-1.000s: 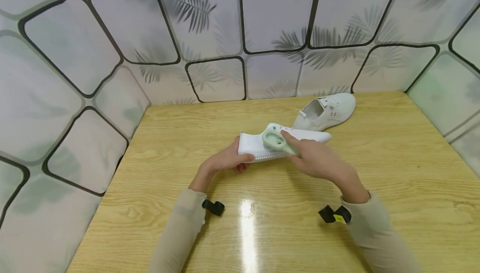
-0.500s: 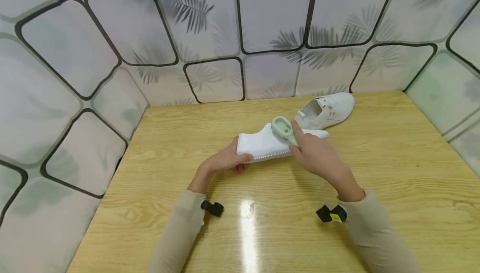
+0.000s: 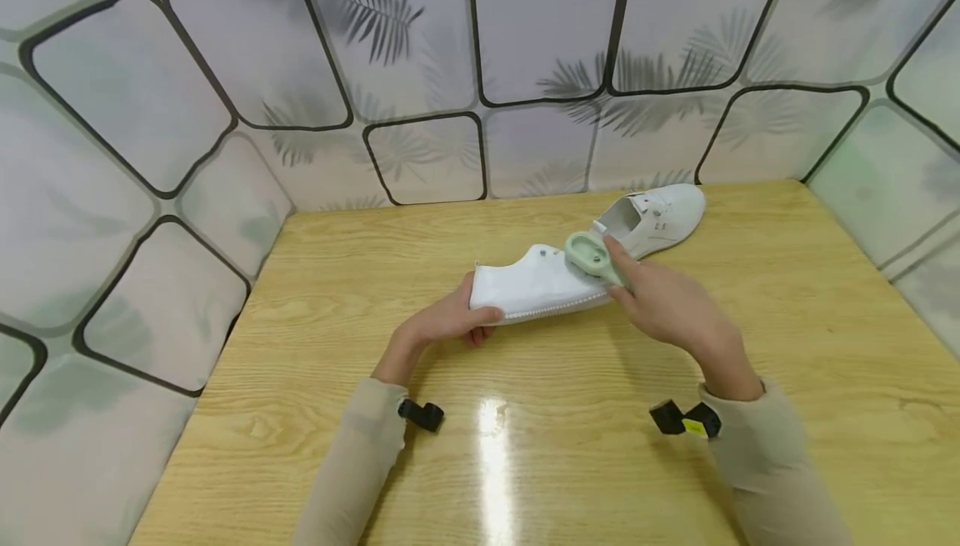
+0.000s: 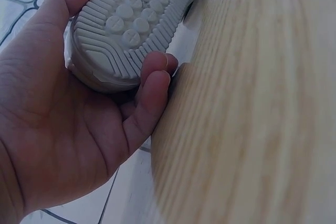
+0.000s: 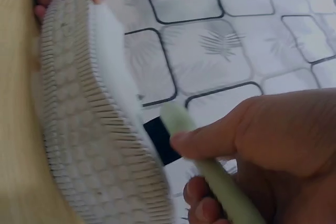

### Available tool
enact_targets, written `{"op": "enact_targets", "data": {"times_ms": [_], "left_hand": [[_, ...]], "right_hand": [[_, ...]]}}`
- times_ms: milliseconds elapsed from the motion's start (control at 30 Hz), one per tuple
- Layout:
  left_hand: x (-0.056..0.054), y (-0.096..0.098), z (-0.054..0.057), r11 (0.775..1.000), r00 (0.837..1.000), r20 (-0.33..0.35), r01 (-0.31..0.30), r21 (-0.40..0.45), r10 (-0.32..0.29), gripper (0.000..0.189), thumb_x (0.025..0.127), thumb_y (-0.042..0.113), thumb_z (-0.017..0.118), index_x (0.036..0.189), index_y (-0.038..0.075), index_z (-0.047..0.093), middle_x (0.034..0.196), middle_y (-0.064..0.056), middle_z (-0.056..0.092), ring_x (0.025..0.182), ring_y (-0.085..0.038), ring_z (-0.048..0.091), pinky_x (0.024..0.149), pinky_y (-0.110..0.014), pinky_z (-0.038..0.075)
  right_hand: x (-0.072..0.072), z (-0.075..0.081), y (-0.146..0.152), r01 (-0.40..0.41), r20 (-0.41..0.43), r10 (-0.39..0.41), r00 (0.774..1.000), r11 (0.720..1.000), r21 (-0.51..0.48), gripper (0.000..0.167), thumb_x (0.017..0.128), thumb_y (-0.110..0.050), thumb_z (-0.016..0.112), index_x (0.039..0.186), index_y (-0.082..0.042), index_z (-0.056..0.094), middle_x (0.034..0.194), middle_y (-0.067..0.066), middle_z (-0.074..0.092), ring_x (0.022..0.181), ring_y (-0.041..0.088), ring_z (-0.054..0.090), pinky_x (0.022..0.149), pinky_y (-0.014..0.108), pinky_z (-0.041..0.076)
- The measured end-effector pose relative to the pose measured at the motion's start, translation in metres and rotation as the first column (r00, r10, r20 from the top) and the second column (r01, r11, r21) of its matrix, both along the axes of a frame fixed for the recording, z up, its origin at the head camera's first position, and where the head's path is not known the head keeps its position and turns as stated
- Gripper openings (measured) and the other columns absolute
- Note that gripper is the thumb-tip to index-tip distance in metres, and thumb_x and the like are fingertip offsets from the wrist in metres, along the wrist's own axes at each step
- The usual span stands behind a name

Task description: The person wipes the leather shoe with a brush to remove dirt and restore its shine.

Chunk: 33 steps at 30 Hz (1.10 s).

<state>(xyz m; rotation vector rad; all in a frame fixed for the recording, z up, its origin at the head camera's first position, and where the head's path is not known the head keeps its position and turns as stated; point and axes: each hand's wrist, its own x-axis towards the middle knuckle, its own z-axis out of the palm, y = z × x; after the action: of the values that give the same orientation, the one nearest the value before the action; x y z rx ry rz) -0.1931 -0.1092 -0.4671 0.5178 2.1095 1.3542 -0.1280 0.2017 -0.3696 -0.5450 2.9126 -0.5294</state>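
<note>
My left hand point(image 3: 452, 314) is clamped round the heel of the white shoe point(image 3: 517, 289), which is over the desk point(image 3: 570, 413), tipped on its side with the ridged sole turned toward my wrists. I cannot tell whether it touches the desk. My right hand point(image 3: 671, 300) grips the handle of a green brush point(image 3: 587, 254); its oval head lies over the shoe's front part, contact hard to judge. Behind the shoe, to its right, 1 other shoe point(image 3: 670, 214) sits upright, toe pointing away.
</note>
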Motion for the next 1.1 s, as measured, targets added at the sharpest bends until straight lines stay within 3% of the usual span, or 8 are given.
{"op": "enact_targets", "data": {"times_ms": [133, 300, 400, 467, 600, 767, 967, 1100], "left_hand": [[0.001, 0.002, 0.002, 1.0, 1.0, 0.003, -0.009, -0.007, 0.009, 0.062, 0.094, 0.032, 0.063, 0.134, 0.007, 0.023, 0.085, -0.015, 0.062, 0.067, -0.023, 0.061, 0.06, -0.034, 0.053], [0.0, 0.002, 0.001, 1.0, 1.0, 0.004, -0.001, 0.009, 0.001, 0.061, 0.094, 0.032, 0.063, 0.133, 0.008, 0.023, 0.084, -0.015, 0.061, 0.066, -0.022, 0.06, 0.059, -0.034, 0.053], [-0.001, 0.002, 0.0, 1.0, 1.0, -0.002, 0.006, 0.018, -0.006, 0.06, 0.094, 0.032, 0.063, 0.133, 0.009, 0.024, 0.083, -0.014, 0.061, 0.065, -0.022, 0.06, 0.058, -0.034, 0.053], [-0.001, 0.002, -0.001, 1.0, 1.0, -0.005, 0.007, 0.023, -0.007, 0.059, 0.094, 0.031, 0.063, 0.132, 0.009, 0.024, 0.082, -0.014, 0.061, 0.065, -0.021, 0.06, 0.057, -0.034, 0.053], [-0.001, 0.001, -0.002, 1.0, 1.0, -0.006, -0.007, 0.012, 0.007, 0.06, 0.093, 0.031, 0.064, 0.132, 0.009, 0.024, 0.081, -0.014, 0.061, 0.065, -0.021, 0.06, 0.057, -0.033, 0.053], [-0.002, 0.001, -0.002, 1.0, 1.0, -0.006, -0.001, 0.008, 0.001, 0.062, 0.093, 0.031, 0.064, 0.134, 0.009, 0.023, 0.083, -0.014, 0.061, 0.067, -0.021, 0.06, 0.058, -0.034, 0.053], [-0.003, 0.0, 0.0, 0.999, 1.0, -0.008, 0.03, 0.017, -0.03, 0.063, 0.095, 0.033, 0.063, 0.136, 0.01, 0.022, 0.085, -0.015, 0.061, 0.068, -0.022, 0.06, 0.059, -0.033, 0.053], [-0.002, -0.001, 0.0, 1.0, 1.0, -0.004, 0.023, 0.017, -0.023, 0.062, 0.095, 0.032, 0.063, 0.135, 0.01, 0.022, 0.084, -0.015, 0.062, 0.067, -0.021, 0.06, 0.058, -0.033, 0.053]], "right_hand": [[-0.004, -0.008, -0.004, -0.046, 0.009, 0.047, 0.999, 0.998, -0.05, 0.068, 0.104, -0.022, 0.049, 0.158, -0.004, 0.013, 0.116, 0.026, 0.065, 0.098, 0.036, 0.065, 0.081, 0.051, 0.05], [-0.002, -0.002, 0.003, -0.102, 0.037, 0.103, 0.994, 0.994, -0.043, 0.066, 0.102, -0.019, 0.054, 0.158, -0.008, 0.021, 0.112, 0.021, 0.068, 0.085, 0.024, 0.063, 0.074, 0.046, 0.05], [0.001, 0.005, 0.015, -0.079, 0.045, 0.079, 0.996, 0.997, -0.001, 0.065, 0.101, -0.019, 0.055, 0.157, -0.008, 0.025, 0.13, 0.028, 0.059, 0.101, 0.033, 0.065, 0.081, 0.053, 0.05], [0.001, 0.008, 0.019, -0.054, 0.044, 0.053, 0.998, 0.998, 0.021, 0.065, 0.101, -0.02, 0.054, 0.158, -0.008, 0.024, 0.133, 0.031, 0.056, 0.112, 0.041, 0.061, 0.087, 0.058, 0.048], [-0.003, 0.004, 0.015, -0.055, 0.039, 0.055, 0.998, 0.998, 0.016, 0.064, 0.104, -0.02, 0.049, 0.158, -0.006, 0.018, 0.128, 0.032, 0.058, 0.109, 0.042, 0.062, 0.088, 0.058, 0.048], [-0.001, 0.004, 0.006, -0.112, 0.024, 0.111, 0.994, 0.994, 0.02, 0.062, 0.103, -0.018, 0.051, 0.158, -0.007, 0.023, 0.117, 0.026, 0.065, 0.104, 0.038, 0.064, 0.085, 0.055, 0.05], [0.005, 0.013, 0.029, -0.02, 0.077, 0.012, 0.997, 0.994, 0.112, 0.062, 0.103, -0.018, 0.05, 0.157, -0.006, 0.022, 0.098, 0.017, 0.064, 0.081, 0.026, 0.06, 0.064, 0.046, 0.048], [-0.001, 0.011, 0.033, -0.017, 0.082, 0.011, 0.997, 0.997, 0.075, 0.063, 0.105, -0.019, 0.046, 0.158, -0.003, 0.017, 0.091, 0.014, 0.061, 0.078, 0.023, 0.057, 0.068, 0.044, 0.047]]}}
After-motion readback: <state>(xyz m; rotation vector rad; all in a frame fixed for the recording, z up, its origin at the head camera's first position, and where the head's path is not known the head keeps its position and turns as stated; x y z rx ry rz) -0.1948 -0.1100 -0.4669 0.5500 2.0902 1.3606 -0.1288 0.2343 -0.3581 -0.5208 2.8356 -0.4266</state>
